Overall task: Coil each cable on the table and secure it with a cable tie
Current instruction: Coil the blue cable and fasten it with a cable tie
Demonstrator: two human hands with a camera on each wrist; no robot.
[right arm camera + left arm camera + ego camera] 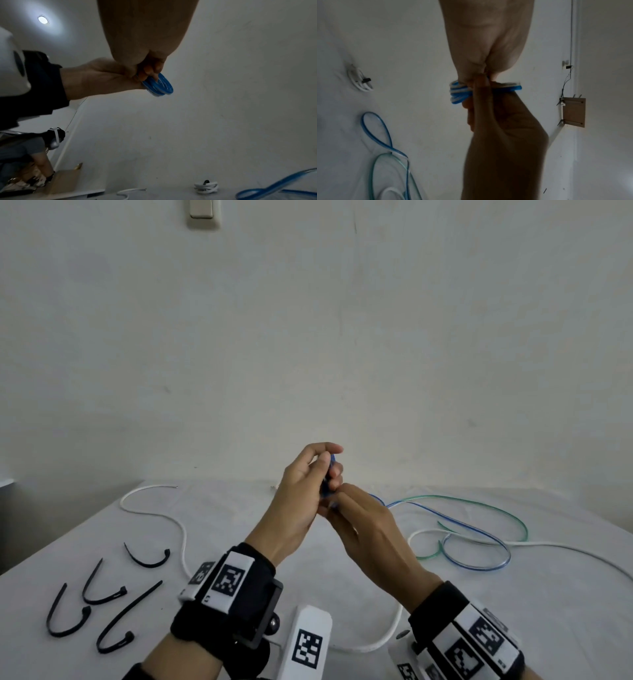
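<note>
Both hands are raised over the middle of the table, close together. My left hand (pixel 317 470) grips a small coil of blue cable (pixel 329 474) between thumb and curled fingers. Just below it, my right hand (pixel 342 505) pinches the same coil. The wrist views show the coil (pixel 458 93) (pixel 159 86) wound in several turns, partly hidden by fingers. The loose blue cable (pixel 479 556) trails right from the hands and loops on the table. A green cable (pixel 496 508) and a long white cable (pixel 183 539) lie uncoiled. Several black cable ties (pixel 147 559) lie front left.
A white cable coil bound with a black tie (pixel 205 187) (pixel 359 79) lies on the table. The table (pixel 239 508) has a white cloth and meets a plain wall at the back. Another person (pixel 25 155) is off to the side in the right wrist view.
</note>
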